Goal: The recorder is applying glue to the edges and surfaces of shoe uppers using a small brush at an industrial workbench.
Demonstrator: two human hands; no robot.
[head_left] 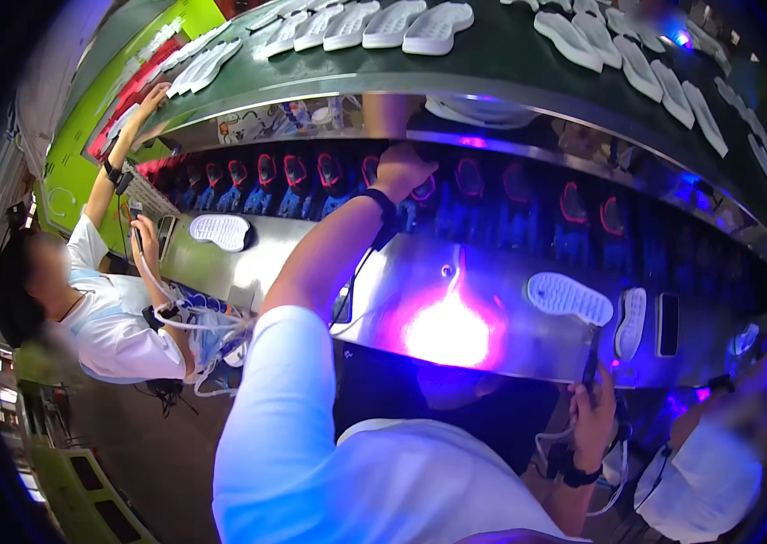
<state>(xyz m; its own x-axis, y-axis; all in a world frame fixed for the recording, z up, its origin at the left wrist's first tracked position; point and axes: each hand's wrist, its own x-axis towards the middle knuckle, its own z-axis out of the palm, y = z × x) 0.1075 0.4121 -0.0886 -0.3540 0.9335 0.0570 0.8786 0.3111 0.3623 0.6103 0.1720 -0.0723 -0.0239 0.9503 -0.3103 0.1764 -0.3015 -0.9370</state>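
My left hand [404,170] reaches forward over the steel bench to the row of dark shoe uppers with red-edged collars. It is at one upper [423,187] near the middle of the row; its fingertips are partly hidden, so I cannot tell whether it grips. Low on the right, my right hand [590,419] is closed around a slim dark pen-shaped tool [591,356], with a pale hose hanging close by. The tool's upper end points toward a white shoe sole [569,299] lying tread up on the bench. A second white sole [630,324] lies to its right.
A black phone [667,325] lies right of the soles. Bright light glares on the steel bench [510,254]. Above, a green conveyor belt [501,63] carries several white soles. One co-worker [111,317] works at left beside another sole [219,232]; another person [705,471] is at right.
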